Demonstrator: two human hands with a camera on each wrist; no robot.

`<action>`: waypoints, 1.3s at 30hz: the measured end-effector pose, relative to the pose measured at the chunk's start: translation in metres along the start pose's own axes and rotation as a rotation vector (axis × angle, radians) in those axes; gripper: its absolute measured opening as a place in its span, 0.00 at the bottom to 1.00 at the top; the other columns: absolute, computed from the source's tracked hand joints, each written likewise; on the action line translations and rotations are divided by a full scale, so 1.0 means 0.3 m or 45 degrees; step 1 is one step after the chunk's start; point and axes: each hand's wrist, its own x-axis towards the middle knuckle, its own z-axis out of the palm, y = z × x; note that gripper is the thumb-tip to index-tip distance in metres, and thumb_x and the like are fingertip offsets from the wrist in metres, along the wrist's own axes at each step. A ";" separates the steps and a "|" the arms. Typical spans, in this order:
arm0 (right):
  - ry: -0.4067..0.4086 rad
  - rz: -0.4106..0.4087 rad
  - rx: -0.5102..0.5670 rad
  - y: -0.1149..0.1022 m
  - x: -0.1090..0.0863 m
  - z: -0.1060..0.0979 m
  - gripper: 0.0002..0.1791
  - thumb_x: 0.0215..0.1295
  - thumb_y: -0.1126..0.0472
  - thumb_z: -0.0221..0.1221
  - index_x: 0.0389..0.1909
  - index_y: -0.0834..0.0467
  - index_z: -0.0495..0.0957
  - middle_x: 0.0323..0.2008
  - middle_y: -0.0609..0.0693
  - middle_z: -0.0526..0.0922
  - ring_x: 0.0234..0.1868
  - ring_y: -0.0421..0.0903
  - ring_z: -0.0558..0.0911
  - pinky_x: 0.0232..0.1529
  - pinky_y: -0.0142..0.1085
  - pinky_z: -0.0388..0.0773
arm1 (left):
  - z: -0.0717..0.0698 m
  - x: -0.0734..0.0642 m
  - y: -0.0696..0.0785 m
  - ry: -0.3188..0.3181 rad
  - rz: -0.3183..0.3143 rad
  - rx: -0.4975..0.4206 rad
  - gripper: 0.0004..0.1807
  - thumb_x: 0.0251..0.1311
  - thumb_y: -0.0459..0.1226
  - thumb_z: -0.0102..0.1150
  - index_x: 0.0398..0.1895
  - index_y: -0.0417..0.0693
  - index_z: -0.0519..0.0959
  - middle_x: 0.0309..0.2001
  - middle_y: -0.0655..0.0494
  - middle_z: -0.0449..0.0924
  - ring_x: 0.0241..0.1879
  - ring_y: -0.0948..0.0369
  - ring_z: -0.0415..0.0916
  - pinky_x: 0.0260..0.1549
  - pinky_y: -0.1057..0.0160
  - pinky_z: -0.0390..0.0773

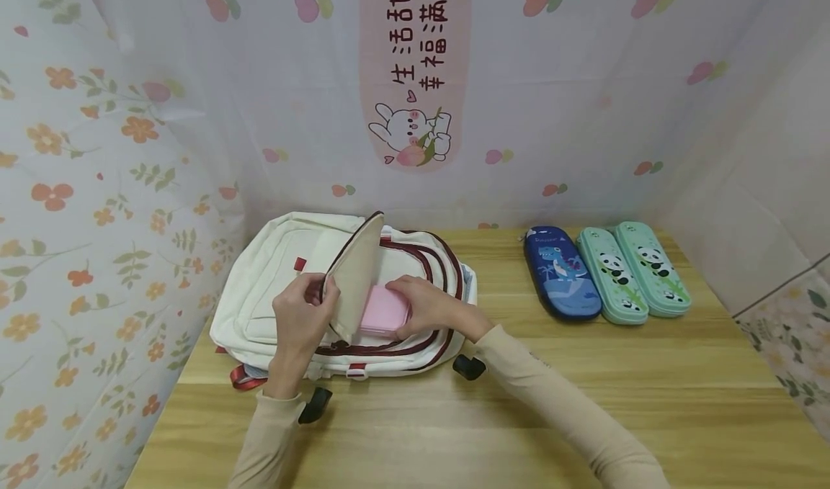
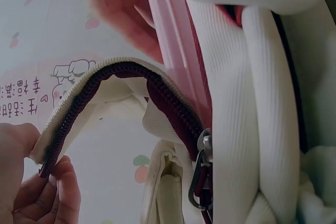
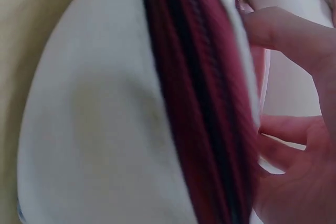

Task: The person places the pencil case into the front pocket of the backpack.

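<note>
A cream backpack [image 1: 272, 287] with dark red zippers lies flat on the table, its front pocket unzipped. The left hand [image 1: 303, 316] pinches the edge of the pocket flap [image 1: 357, 280] and holds it raised; the left wrist view shows thumb and fingers on the zippered edge [image 2: 68, 114]. With thumb and fingers, the right hand [image 1: 428, 306] grips a pink box [image 1: 385, 309] lying partly inside the pocket, under the lifted flap. In the right wrist view the backpack's side [image 3: 100, 114] hides most of the box.
A dark blue dinosaur pencil case [image 1: 563, 273] and two mint-green panda pencil cases [image 1: 612, 276] lie side by side at the table's back right. A patterned curtain [image 1: 311, 100] hangs behind the wooden table [image 1: 519, 417]. A red strap loop [image 1: 246, 379] sticks out at the backpack's lower left.
</note>
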 end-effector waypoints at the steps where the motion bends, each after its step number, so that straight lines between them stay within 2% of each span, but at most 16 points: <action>1: -0.010 0.007 0.007 -0.003 -0.001 0.005 0.47 0.47 0.52 0.77 0.67 0.67 0.70 0.60 0.60 0.78 0.60 0.53 0.77 0.63 0.46 0.74 | 0.000 -0.001 -0.001 0.001 0.005 0.002 0.04 0.56 0.28 0.63 0.28 0.33 0.82 0.19 0.46 0.78 0.18 0.59 0.73 0.22 0.77 0.68; 6: -0.036 0.021 0.008 -0.008 -0.012 0.023 0.48 0.49 0.52 0.75 0.69 0.68 0.67 0.62 0.61 0.76 0.60 0.53 0.77 0.63 0.46 0.74 | 0.003 -0.005 -0.006 0.002 0.000 0.018 0.04 0.56 0.28 0.62 0.28 0.33 0.81 0.19 0.47 0.77 0.18 0.59 0.72 0.23 0.77 0.67; 12: -0.045 0.010 0.028 0.003 -0.036 0.028 0.47 0.55 0.50 0.72 0.71 0.68 0.64 0.67 0.62 0.73 0.65 0.55 0.74 0.67 0.48 0.71 | 0.020 -0.003 -0.003 0.038 -0.013 0.016 0.05 0.55 0.29 0.65 0.26 0.34 0.81 0.18 0.47 0.77 0.18 0.58 0.72 0.23 0.78 0.66; 24: 0.061 -0.020 -0.026 0.015 -0.099 0.013 0.41 0.60 0.46 0.70 0.65 0.69 0.70 0.64 0.62 0.76 0.67 0.56 0.73 0.70 0.48 0.68 | 0.041 -0.004 0.014 0.025 -0.039 0.015 0.11 0.56 0.33 0.73 0.27 0.34 0.80 0.19 0.46 0.76 0.19 0.56 0.70 0.25 0.78 0.62; 32: 0.130 0.077 -0.005 0.029 -0.191 -0.029 0.42 0.64 0.46 0.66 0.70 0.69 0.67 0.69 0.64 0.72 0.72 0.60 0.69 0.72 0.53 0.65 | 0.061 0.005 0.017 0.012 -0.084 0.052 0.11 0.56 0.34 0.70 0.26 0.34 0.79 0.18 0.45 0.75 0.19 0.57 0.68 0.24 0.75 0.62; 39: 0.196 0.178 0.021 0.044 -0.281 -0.077 0.44 0.63 0.45 0.66 0.72 0.67 0.65 0.71 0.63 0.70 0.73 0.61 0.67 0.73 0.56 0.62 | 0.078 0.017 0.035 -0.025 -0.104 0.049 0.13 0.56 0.35 0.72 0.27 0.34 0.79 0.19 0.45 0.75 0.21 0.60 0.66 0.24 0.72 0.62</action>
